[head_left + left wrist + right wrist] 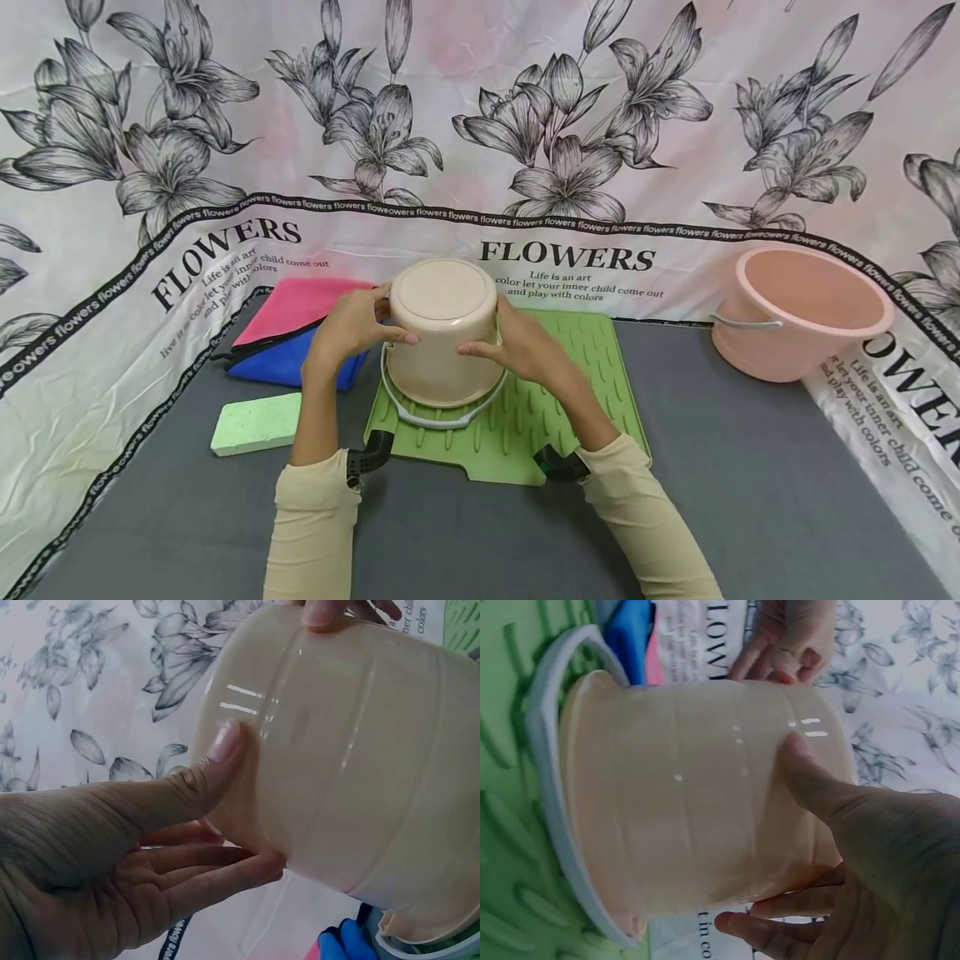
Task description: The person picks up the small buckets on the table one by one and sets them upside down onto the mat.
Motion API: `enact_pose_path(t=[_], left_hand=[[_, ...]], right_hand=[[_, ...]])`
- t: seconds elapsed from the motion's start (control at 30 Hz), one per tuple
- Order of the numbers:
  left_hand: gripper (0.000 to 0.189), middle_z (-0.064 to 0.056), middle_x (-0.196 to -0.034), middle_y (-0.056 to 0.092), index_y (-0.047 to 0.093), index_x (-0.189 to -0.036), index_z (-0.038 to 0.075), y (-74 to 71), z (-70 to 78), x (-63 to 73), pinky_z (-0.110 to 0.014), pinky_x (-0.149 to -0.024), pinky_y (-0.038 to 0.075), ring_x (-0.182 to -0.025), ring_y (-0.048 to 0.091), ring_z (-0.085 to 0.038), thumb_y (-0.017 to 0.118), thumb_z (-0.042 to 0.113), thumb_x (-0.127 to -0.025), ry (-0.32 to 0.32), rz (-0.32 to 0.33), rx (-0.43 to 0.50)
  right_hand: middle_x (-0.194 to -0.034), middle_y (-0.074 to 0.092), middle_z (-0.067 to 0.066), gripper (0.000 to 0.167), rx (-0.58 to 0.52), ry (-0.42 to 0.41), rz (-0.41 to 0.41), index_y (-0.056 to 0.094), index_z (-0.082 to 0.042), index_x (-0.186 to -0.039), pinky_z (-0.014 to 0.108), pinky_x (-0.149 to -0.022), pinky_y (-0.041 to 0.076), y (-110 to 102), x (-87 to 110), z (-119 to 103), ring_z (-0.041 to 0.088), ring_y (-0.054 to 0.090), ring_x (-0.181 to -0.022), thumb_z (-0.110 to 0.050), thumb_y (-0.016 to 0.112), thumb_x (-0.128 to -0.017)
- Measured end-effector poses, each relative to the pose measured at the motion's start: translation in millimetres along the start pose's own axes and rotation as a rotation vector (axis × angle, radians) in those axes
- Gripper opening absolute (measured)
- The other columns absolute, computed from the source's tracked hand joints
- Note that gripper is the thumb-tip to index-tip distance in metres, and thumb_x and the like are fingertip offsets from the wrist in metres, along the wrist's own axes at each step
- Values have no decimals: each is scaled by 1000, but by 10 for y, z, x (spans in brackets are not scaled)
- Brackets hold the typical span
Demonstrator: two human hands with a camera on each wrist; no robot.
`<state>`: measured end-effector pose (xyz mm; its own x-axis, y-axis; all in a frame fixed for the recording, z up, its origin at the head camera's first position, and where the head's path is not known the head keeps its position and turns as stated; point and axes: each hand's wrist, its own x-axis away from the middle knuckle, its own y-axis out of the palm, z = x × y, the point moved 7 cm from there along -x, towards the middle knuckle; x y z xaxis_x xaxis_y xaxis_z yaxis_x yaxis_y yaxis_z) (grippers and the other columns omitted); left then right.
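Within head view alone stands a pink pail (765, 348); left hand (351, 327) and right hand (527, 340) grip a cream pail (441, 362)

Free worktop (465, 542) lies near, between the two sleeves (311, 533), and at right between the green mat (577, 408) and pink bucket (780, 342). At left, a green block (255, 423) and pink-and-blue cloth (288, 312) obstruct. The left grip (351, 325) and right grip (528, 343) occupy the upturned bucket's (442, 358) sides; flowered backdrop (442, 179) bars the far side.

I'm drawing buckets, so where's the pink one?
In the head view, the pink bucket stands right of the green mat on the gray table, near the flowered cloth.
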<state>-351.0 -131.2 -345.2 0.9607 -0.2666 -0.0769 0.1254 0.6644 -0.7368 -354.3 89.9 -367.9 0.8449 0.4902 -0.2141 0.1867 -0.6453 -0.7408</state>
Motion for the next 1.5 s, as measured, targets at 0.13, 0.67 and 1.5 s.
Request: enact_pose_path(t=[0.13,0.67,1.5], left_hand=[[87,-27,-149,58,43,-159,2,31,-7,-10,-58,-112,50,-138,57,-44,86,29,-88,10,-25,-20],[111,-33,-168,25,5,-164,-9,174,257,-64,-59,-124,36,-156,32,-46,69,54,-98,-128,-19,-143],[111,-30,-170,23,5,-165,-5,144,235,-59,-59,-125,35,-157,31,-45,67,59,-97,-163,-27,-133]], right_hand=[[-165,40,23,112,40,39,-11,2,-13,-169,55,-118,45,38,15,32,43,51,-145,-47,76,-93],[-158,46,31,111,142,85,-39,-2,-7,-168,55,-107,55,59,42,64,45,62,-132,-52,69,-96],[-174,9,23,99,178,109,-126,1,1,-167,53,-133,17,-261,109,13,40,16,-163,-28,69,-101]])
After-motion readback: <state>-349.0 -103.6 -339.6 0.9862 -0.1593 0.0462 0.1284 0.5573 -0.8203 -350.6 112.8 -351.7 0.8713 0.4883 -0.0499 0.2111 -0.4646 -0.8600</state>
